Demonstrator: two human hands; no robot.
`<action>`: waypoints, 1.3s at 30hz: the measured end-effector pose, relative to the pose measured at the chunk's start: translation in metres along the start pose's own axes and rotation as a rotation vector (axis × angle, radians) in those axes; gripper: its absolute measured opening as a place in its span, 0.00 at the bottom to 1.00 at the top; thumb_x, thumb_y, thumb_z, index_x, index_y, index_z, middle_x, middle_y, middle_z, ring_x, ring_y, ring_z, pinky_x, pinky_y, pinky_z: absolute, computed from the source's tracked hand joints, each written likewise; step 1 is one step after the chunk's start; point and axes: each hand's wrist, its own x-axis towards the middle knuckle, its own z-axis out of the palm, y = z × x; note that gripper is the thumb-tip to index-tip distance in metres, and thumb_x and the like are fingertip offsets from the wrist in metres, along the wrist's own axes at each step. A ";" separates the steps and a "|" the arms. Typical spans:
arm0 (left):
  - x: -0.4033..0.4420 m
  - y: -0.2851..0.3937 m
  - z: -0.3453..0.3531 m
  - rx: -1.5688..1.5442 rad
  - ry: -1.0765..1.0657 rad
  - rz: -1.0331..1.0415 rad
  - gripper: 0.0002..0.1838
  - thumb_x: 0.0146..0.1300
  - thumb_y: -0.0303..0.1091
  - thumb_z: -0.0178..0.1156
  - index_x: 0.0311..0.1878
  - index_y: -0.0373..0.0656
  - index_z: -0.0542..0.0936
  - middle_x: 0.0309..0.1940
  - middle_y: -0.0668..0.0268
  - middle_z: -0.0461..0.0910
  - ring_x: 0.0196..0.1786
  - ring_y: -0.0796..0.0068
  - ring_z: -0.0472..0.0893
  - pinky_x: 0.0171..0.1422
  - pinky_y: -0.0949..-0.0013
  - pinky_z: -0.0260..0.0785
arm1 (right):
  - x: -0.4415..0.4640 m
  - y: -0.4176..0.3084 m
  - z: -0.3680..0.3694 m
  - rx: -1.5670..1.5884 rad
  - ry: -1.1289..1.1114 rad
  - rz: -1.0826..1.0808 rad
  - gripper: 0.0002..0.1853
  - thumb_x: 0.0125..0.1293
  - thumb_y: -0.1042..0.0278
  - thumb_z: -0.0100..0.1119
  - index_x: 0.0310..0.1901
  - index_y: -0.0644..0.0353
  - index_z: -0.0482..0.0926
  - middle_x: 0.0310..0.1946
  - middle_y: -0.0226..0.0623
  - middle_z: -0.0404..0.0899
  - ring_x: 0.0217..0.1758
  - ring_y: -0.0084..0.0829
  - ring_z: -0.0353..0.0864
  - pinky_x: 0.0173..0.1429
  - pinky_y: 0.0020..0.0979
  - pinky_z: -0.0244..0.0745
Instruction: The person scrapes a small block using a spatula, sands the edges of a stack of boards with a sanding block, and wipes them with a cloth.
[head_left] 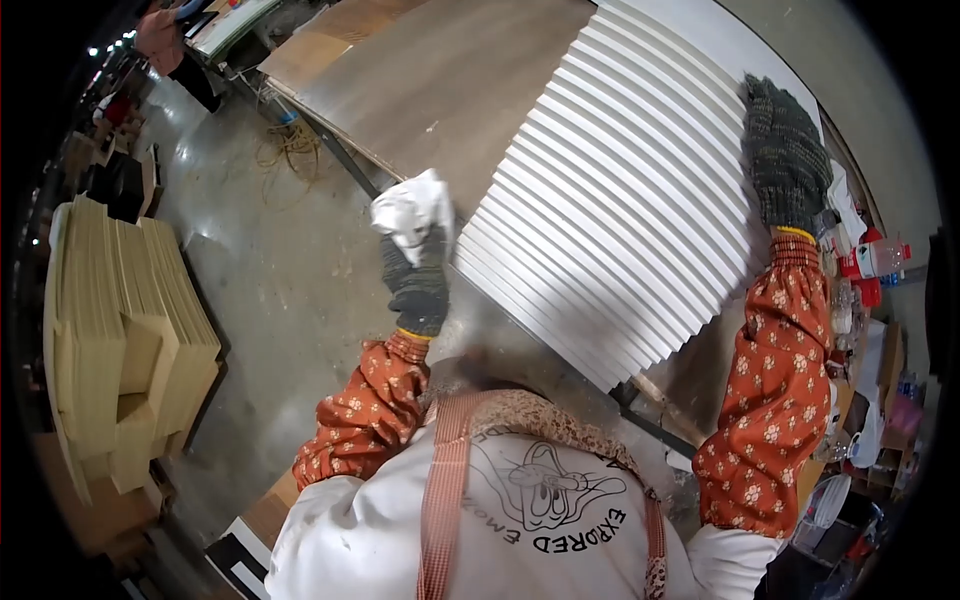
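In a dark grey knit glove, my left hand (415, 285) is closed round a crumpled white cloth (418, 208). It is held just off the left end of a row of long white strips (620, 190). The strips lie side by side on a brown board and make a ridged surface, their ends stepped at the near side. My right hand (787, 150), gloved the same way, lies along the right ends of the strips with its fingers stretched out together. Nothing shows in its grasp, though the palm side is hidden.
The brown worktable (450, 90) reaches away at the upper left. Stacked tan panels (110, 320) stand on the floor at left. Yellowish hose or cord (288, 150) lies coiled near the table legs. Bottles (875, 258) and clutter crowd the right side. Another person (165, 45) stands far back at left.
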 end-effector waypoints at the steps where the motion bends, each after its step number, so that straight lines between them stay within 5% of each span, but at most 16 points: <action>1: -0.007 0.003 0.007 0.122 0.019 0.197 0.33 0.57 0.40 0.67 0.62 0.36 0.66 0.55 0.53 0.74 0.55 0.65 0.75 0.58 0.66 0.68 | -0.002 -0.002 -0.001 -0.001 -0.002 -0.006 0.24 0.71 0.60 0.35 0.68 0.46 0.63 0.68 0.36 0.62 0.71 0.34 0.61 0.76 0.37 0.51; 4: -0.015 0.001 0.027 0.218 0.041 0.459 0.38 0.57 0.43 0.66 0.67 0.38 0.62 0.58 0.50 0.72 0.59 0.62 0.74 0.61 0.62 0.65 | 0.001 -0.007 -0.009 -0.013 0.010 -0.005 0.24 0.72 0.60 0.35 0.68 0.46 0.62 0.69 0.35 0.62 0.71 0.33 0.61 0.76 0.37 0.51; 5: -0.011 0.000 0.032 0.179 0.007 0.287 0.39 0.58 0.43 0.65 0.68 0.38 0.60 0.59 0.50 0.72 0.60 0.61 0.73 0.61 0.62 0.65 | 0.003 -0.010 -0.013 -0.027 -0.038 0.017 0.24 0.72 0.60 0.33 0.68 0.45 0.62 0.69 0.34 0.61 0.71 0.33 0.61 0.76 0.37 0.51; 7: 0.000 -0.023 0.049 0.399 0.271 0.406 0.35 0.60 0.43 0.62 0.66 0.37 0.64 0.56 0.53 0.75 0.57 0.57 0.76 0.59 0.61 0.67 | 0.002 -0.008 -0.008 -0.031 -0.028 0.022 0.23 0.73 0.59 0.31 0.67 0.44 0.63 0.69 0.34 0.61 0.71 0.34 0.60 0.76 0.38 0.51; 10: 0.018 -0.024 0.019 0.203 0.261 0.292 0.24 0.59 0.40 0.63 0.56 0.37 0.73 0.46 0.55 0.80 0.49 0.58 0.79 0.53 0.62 0.70 | 0.009 -0.007 -0.013 0.101 -0.113 0.053 0.23 0.73 0.59 0.31 0.66 0.43 0.65 0.68 0.34 0.62 0.71 0.35 0.61 0.76 0.39 0.51; 12: 0.006 0.010 0.006 -0.012 0.132 0.010 0.26 0.56 0.39 0.66 0.55 0.37 0.72 0.46 0.57 0.79 0.45 0.67 0.79 0.48 0.68 0.72 | 0.008 -0.003 0.002 0.103 0.005 0.065 0.23 0.73 0.58 0.31 0.65 0.44 0.66 0.67 0.36 0.63 0.70 0.36 0.62 0.75 0.39 0.52; 14: -0.013 0.009 0.011 -0.208 0.200 0.143 0.30 0.53 0.40 0.69 0.57 0.38 0.71 0.48 0.57 0.78 0.47 0.66 0.79 0.50 0.66 0.71 | -0.001 -0.004 -0.004 0.098 0.049 0.023 0.22 0.72 0.58 0.33 0.65 0.44 0.67 0.67 0.36 0.64 0.70 0.37 0.62 0.75 0.39 0.53; 18: -0.008 -0.046 0.034 0.501 0.207 0.312 0.31 0.55 0.41 0.67 0.60 0.38 0.70 0.54 0.53 0.76 0.56 0.63 0.76 0.58 0.64 0.67 | 0.002 0.000 0.000 0.110 0.063 0.005 0.23 0.72 0.56 0.36 0.65 0.51 0.66 0.65 0.39 0.66 0.69 0.38 0.63 0.75 0.39 0.54; 20: -0.001 -0.032 0.031 0.046 0.153 0.450 0.28 0.57 0.37 0.65 0.59 0.37 0.70 0.50 0.53 0.77 0.54 0.59 0.77 0.57 0.63 0.68 | 0.001 0.001 0.002 0.114 0.065 0.001 0.23 0.71 0.56 0.36 0.64 0.52 0.67 0.65 0.40 0.66 0.69 0.39 0.63 0.74 0.40 0.54; 21: 0.007 -0.032 0.031 0.047 0.129 0.353 0.23 0.59 0.35 0.63 0.55 0.36 0.72 0.47 0.56 0.78 0.49 0.63 0.78 0.52 0.64 0.70 | 0.001 0.001 0.003 0.118 0.066 -0.003 0.23 0.71 0.55 0.37 0.64 0.53 0.67 0.65 0.41 0.66 0.69 0.40 0.63 0.74 0.40 0.54; 22: 0.018 -0.031 0.023 0.251 0.182 0.369 0.19 0.65 0.36 0.57 0.56 0.36 0.73 0.29 0.64 0.79 0.24 0.73 0.74 0.30 0.64 0.70 | 0.001 0.001 0.003 0.124 0.069 -0.005 0.23 0.71 0.55 0.37 0.64 0.53 0.67 0.65 0.42 0.66 0.69 0.40 0.63 0.74 0.40 0.54; 24: 0.018 -0.015 0.006 -0.132 0.156 0.137 0.18 0.60 0.37 0.63 0.49 0.36 0.72 0.43 0.60 0.78 0.41 0.70 0.77 0.42 0.65 0.71 | 0.002 0.001 0.003 0.140 0.072 -0.001 0.24 0.71 0.55 0.37 0.63 0.54 0.68 0.64 0.43 0.67 0.69 0.41 0.63 0.74 0.41 0.54; 26: -0.010 0.009 0.000 -0.357 0.065 -0.218 0.23 0.59 0.39 0.64 0.52 0.37 0.71 0.45 0.60 0.77 0.42 0.68 0.77 0.44 0.65 0.71 | 0.001 0.005 0.006 0.165 0.084 -0.006 0.24 0.71 0.54 0.37 0.63 0.56 0.68 0.64 0.44 0.67 0.69 0.42 0.63 0.74 0.42 0.55; 28: -0.020 -0.018 0.004 0.043 0.202 0.217 0.24 0.59 0.40 0.64 0.54 0.37 0.71 0.46 0.60 0.77 0.45 0.68 0.77 0.48 0.65 0.70 | 0.002 0.003 0.006 0.202 0.096 -0.027 0.24 0.71 0.54 0.38 0.62 0.57 0.69 0.63 0.45 0.67 0.68 0.43 0.63 0.74 0.42 0.55; 33: -0.046 0.023 0.014 0.065 -0.194 0.390 0.24 0.60 0.41 0.63 0.54 0.36 0.71 0.46 0.59 0.77 0.45 0.65 0.77 0.49 0.62 0.69 | -0.007 -0.014 0.000 0.520 0.234 -0.032 0.25 0.70 0.52 0.39 0.61 0.61 0.70 0.62 0.49 0.68 0.68 0.47 0.63 0.73 0.44 0.55; 39: -0.058 0.103 0.058 -0.004 -0.565 0.930 0.24 0.61 0.43 0.60 0.55 0.36 0.71 0.46 0.57 0.77 0.46 0.62 0.77 0.50 0.59 0.69 | -0.015 -0.025 -0.026 0.661 0.228 0.211 0.29 0.68 0.48 0.42 0.56 0.67 0.73 0.56 0.56 0.72 0.64 0.54 0.65 0.71 0.50 0.54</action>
